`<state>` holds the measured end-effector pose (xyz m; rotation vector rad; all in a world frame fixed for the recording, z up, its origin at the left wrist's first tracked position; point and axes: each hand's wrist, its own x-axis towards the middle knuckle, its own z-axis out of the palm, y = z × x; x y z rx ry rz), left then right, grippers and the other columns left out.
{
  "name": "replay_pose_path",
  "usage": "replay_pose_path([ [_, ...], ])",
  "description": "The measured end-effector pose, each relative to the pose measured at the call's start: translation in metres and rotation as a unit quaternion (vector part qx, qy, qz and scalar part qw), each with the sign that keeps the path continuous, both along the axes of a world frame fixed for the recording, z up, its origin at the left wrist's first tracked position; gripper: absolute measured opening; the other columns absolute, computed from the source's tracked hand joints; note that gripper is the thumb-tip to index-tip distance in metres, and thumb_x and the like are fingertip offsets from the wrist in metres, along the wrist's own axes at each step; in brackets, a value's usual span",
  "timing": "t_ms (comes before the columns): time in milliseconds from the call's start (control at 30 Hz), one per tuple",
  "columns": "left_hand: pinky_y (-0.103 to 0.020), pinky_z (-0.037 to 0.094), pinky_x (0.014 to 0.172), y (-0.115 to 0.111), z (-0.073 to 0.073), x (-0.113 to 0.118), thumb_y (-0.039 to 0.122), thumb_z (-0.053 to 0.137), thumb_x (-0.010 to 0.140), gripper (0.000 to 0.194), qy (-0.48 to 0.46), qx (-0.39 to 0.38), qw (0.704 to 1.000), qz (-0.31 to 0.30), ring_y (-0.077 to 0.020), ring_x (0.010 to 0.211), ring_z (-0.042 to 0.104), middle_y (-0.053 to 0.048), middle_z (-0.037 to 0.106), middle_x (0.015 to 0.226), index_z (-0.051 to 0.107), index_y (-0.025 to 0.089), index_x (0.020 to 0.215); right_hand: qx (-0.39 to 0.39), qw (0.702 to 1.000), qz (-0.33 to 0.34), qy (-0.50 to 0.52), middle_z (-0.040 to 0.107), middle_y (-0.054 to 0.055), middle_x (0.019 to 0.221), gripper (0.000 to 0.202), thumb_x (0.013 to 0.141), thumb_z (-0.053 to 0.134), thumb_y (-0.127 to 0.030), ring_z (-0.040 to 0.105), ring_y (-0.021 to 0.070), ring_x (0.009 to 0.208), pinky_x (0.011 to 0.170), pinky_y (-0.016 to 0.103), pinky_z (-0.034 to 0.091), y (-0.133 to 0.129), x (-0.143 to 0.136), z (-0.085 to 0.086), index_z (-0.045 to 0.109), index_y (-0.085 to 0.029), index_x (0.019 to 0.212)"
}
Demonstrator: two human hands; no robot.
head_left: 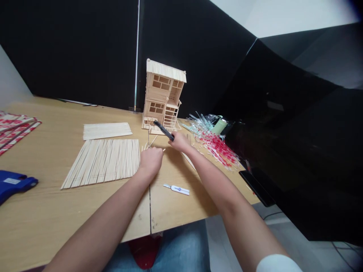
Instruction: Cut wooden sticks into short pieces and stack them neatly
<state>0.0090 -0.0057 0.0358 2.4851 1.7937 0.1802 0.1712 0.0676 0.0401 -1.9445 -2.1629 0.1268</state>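
Observation:
My left hand (151,160) is closed in a fist at the right end of a row of thin wooden sticks (104,160). Short stick ends poke out around its fingers. Closed around a long, narrow black tool (164,130), my right hand (180,141) reaches toward a model house (161,94) made of such sticks. The tool's far tip overlaps the lower front of the house in view; whether they touch, I cannot tell. A white utility knife (180,190) with its blade out lies on the table nearer to me.
A flat stick panel (107,130) lies behind the row. Plastic-wrapped red and clear sticks (218,147) and a pale green roll (219,125) are at the right. A blue object (15,183) and red-patterned material (17,128) sit left. Black partitions (85,49) stand behind the table.

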Motion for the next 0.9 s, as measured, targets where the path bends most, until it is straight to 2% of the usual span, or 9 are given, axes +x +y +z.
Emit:
replay_pose_path([
  [133, -0.036, 0.053, 0.081, 0.0, 0.002, 0.0, 0.008, 0.035, 0.094, 0.04, -0.001, -0.016, 1.0, 0.012, -0.0305, 0.099, 0.071, -0.02, 0.074, 0.096, 0.074, 0.01, 0.101, -0.009, 0.996, 0.086, -0.021, 0.071, 0.005, 0.099, 0.024, 0.079, 0.063, -0.016, 0.062, 0.0202, 0.088, 0.073, 0.023, 0.042, 0.035, -0.037, -0.008, 0.065, -0.019, 0.103],
  [233, -0.038, 0.054, 0.08, 0.001, 0.001, -0.001, 0.004, 0.034, 0.091, 0.041, -0.004, -0.023, 1.0, 0.011, -0.0308, 0.097, 0.071, -0.02, 0.074, 0.095, 0.073, 0.011, 0.1, -0.019, 0.99, 0.135, -0.038, 0.071, 0.005, 0.101, 0.024, 0.079, 0.061, -0.014, 0.062, 0.0206, 0.091, 0.074, 0.023, 0.042, 0.05, -0.054, -0.013, 0.065, -0.02, 0.102],
  [333, -0.038, 0.055, 0.079, 0.003, 0.0, -0.003, 0.004, 0.035, 0.091, 0.04, -0.008, -0.021, 1.0, 0.017, -0.0309, 0.096, 0.071, -0.02, 0.074, 0.096, 0.073, 0.011, 0.1, -0.03, 0.984, 0.163, -0.061, 0.071, 0.007, 0.101, 0.022, 0.08, 0.059, -0.015, 0.063, 0.022, 0.089, 0.073, 0.025, 0.042, 0.057, -0.054, -0.016, 0.066, -0.019, 0.101],
  [500, -0.039, 0.054, 0.079, 0.006, 0.0, -0.002, 0.003, 0.036, 0.089, 0.04, -0.012, -0.027, 0.999, 0.02, -0.0307, 0.096, 0.071, -0.02, 0.074, 0.096, 0.074, 0.011, 0.098, -0.05, 0.978, 0.177, -0.094, 0.072, 0.011, 0.101, 0.025, 0.076, 0.064, -0.014, 0.064, 0.0245, 0.085, 0.073, 0.027, 0.043, 0.06, -0.036, -0.013, 0.067, -0.017, 0.101],
  [700, -0.039, 0.054, 0.076, 0.007, -0.001, -0.006, 0.01, 0.036, 0.094, 0.038, -0.015, -0.027, 0.999, 0.029, -0.0323, 0.096, 0.071, -0.02, 0.074, 0.096, 0.074, 0.011, 0.099, -0.039, 0.985, 0.159, -0.06, 0.071, 0.008, 0.095, 0.025, 0.068, 0.069, -0.015, 0.063, 0.0222, 0.083, 0.07, 0.025, 0.043, 0.042, -0.015, -0.007, 0.066, -0.017, 0.092],
  [833, -0.037, 0.053, 0.073, 0.01, -0.003, -0.01, 0.016, 0.04, 0.095, 0.035, -0.016, 0.018, 0.999, 0.036, -0.0326, 0.099, 0.067, -0.019, 0.072, 0.099, 0.074, 0.011, 0.1, 0.007, 0.995, 0.102, 0.0, 0.068, 0.004, 0.093, 0.021, 0.075, 0.057, -0.019, 0.061, 0.0175, 0.082, 0.069, 0.023, 0.043, 0.009, 0.004, -0.005, 0.06, -0.017, 0.096],
  [900, -0.036, 0.052, 0.073, 0.011, -0.004, -0.012, 0.02, 0.044, 0.094, 0.031, -0.014, 0.042, 0.998, 0.032, -0.0333, 0.104, 0.064, -0.02, 0.069, 0.103, 0.074, 0.01, 0.098, 0.018, 0.994, 0.071, 0.078, 0.065, 0.002, 0.087, 0.019, 0.076, 0.051, -0.021, 0.06, 0.0157, 0.078, 0.067, 0.022, 0.044, -0.012, 0.013, -0.009, 0.057, -0.017, 0.094],
])
